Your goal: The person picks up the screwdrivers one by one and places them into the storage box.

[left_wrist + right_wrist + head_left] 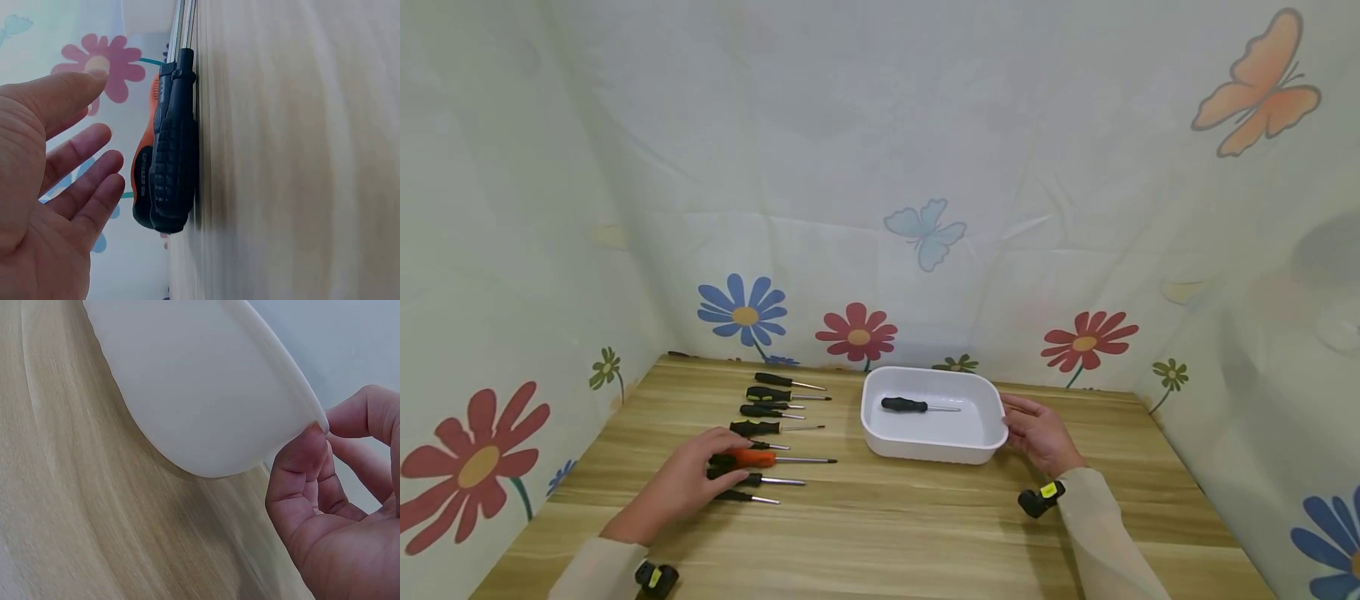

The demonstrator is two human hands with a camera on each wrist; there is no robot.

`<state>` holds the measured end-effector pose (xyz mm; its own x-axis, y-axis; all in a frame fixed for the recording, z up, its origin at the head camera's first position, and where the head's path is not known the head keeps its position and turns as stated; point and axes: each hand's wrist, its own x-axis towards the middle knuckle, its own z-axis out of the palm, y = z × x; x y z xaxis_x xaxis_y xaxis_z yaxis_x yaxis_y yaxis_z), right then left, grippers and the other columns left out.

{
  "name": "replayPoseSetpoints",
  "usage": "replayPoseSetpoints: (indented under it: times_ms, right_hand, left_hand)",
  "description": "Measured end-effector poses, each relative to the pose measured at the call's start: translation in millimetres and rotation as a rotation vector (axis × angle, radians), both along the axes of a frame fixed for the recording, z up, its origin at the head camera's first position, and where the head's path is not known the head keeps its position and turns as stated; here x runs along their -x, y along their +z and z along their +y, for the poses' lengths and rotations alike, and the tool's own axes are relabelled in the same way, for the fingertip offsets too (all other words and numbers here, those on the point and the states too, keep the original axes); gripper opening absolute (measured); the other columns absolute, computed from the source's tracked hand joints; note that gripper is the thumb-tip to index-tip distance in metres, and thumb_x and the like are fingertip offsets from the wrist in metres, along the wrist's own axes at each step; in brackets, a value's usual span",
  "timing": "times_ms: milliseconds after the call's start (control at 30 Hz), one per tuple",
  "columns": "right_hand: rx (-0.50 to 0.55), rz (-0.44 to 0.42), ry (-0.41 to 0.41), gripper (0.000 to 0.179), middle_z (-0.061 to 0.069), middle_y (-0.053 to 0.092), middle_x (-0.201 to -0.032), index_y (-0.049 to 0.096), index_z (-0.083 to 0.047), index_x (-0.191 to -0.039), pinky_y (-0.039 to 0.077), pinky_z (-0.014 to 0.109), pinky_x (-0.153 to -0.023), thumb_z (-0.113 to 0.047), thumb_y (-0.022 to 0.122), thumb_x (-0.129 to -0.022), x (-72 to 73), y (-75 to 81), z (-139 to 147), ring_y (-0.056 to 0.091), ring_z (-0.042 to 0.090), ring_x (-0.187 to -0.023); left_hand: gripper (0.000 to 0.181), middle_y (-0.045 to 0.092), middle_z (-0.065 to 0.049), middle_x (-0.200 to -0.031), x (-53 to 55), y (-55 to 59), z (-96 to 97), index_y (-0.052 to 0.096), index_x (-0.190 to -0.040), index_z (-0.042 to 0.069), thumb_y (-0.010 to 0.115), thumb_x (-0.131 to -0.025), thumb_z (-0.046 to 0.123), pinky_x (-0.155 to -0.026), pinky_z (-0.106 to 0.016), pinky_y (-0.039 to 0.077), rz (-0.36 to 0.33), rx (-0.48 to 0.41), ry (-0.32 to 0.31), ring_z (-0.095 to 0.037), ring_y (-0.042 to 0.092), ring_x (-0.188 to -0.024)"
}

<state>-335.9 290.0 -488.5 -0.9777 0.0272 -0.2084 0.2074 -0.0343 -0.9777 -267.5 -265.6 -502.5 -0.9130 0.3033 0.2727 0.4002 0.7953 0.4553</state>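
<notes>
My left hand (692,475) hovers over the near end of a row of screwdrivers, beside the orange-handled screwdriver (758,458). In the left wrist view the fingers of that hand (62,169) are spread loosely, apart from a black-handled screwdriver (175,150) that lies in front of the orange one. On the other side, my right hand (1037,433) pinches the right rim of a white plastic box (925,451) between thumb and fingers, seen closely in the right wrist view. One black-handled screwdriver (904,405) lies inside the box.
Several more black-handled screwdrivers (757,427) lie roughly parallel on the wooden table (865,533), shafts pointing right. A flower-patterned curtain (820,250) stands behind the table and along both sides.
</notes>
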Motion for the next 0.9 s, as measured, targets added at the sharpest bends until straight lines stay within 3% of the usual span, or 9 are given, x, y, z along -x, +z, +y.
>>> replayPoseSetpoints:
  times_ms: [267, 400, 700, 900]
  right_hand:
    - [0.013, 0.000, 0.007, 0.047, 0.009, 0.072, -0.124, 0.051, -0.004, -0.150, 0.060, 0.029, -0.079, -0.007, 0.059, -0.103, -0.3, -0.7, 0.2, 0.067, 0.015, -0.087]
    - [0.007, -0.003, 0.008, 0.047, 0.009, 0.071, -0.126, 0.050, -0.004, -0.150, 0.060, 0.028, -0.079, -0.006, 0.059, -0.103, -0.6, 0.1, -0.4, 0.067, 0.015, -0.087]
    - [0.007, -0.002, 0.013, 0.048, 0.013, 0.066, -0.136, 0.050, -0.005, -0.151, 0.061, 0.028, -0.082, -0.007, 0.059, -0.103, 0.1, 0.9, -0.4, 0.067, 0.018, -0.096]
    - [0.005, 0.011, 0.013, 0.049, 0.009, 0.071, -0.126, 0.049, -0.002, -0.150, 0.060, 0.027, -0.077, -0.006, 0.060, -0.102, 0.4, -0.9, -0.8, 0.067, 0.017, -0.091]
  left_hand:
    - [0.039, 0.069, -0.007, -0.125, -6.9, 1.3, -8.3, 0.075, -0.118, 0.016, 0.088, -0.081, 0.021, -0.099, -0.058, 0.053, 0.034, -0.025, -0.007, -0.034, 0.064, -0.117]
    - [0.041, 0.068, -0.007, -0.125, -11.9, 2.5, -14.2, 0.075, -0.117, 0.020, 0.089, -0.079, 0.021, -0.099, -0.062, 0.051, 0.024, -0.038, 0.007, -0.035, 0.062, -0.118]
    - [0.038, 0.065, 0.006, -0.113, -18.9, -5.3, -31.9, 0.077, -0.105, 0.027, 0.095, -0.071, 0.022, -0.089, -0.043, 0.056, 0.125, -0.017, -0.053, -0.012, 0.060, -0.104]
    - [0.036, 0.060, 0.015, -0.105, -20.9, -6.7, -35.9, 0.078, -0.101, 0.030, 0.094, -0.070, 0.019, -0.088, -0.036, 0.056, 0.066, -0.004, -0.044, -0.005, 0.058, -0.100]
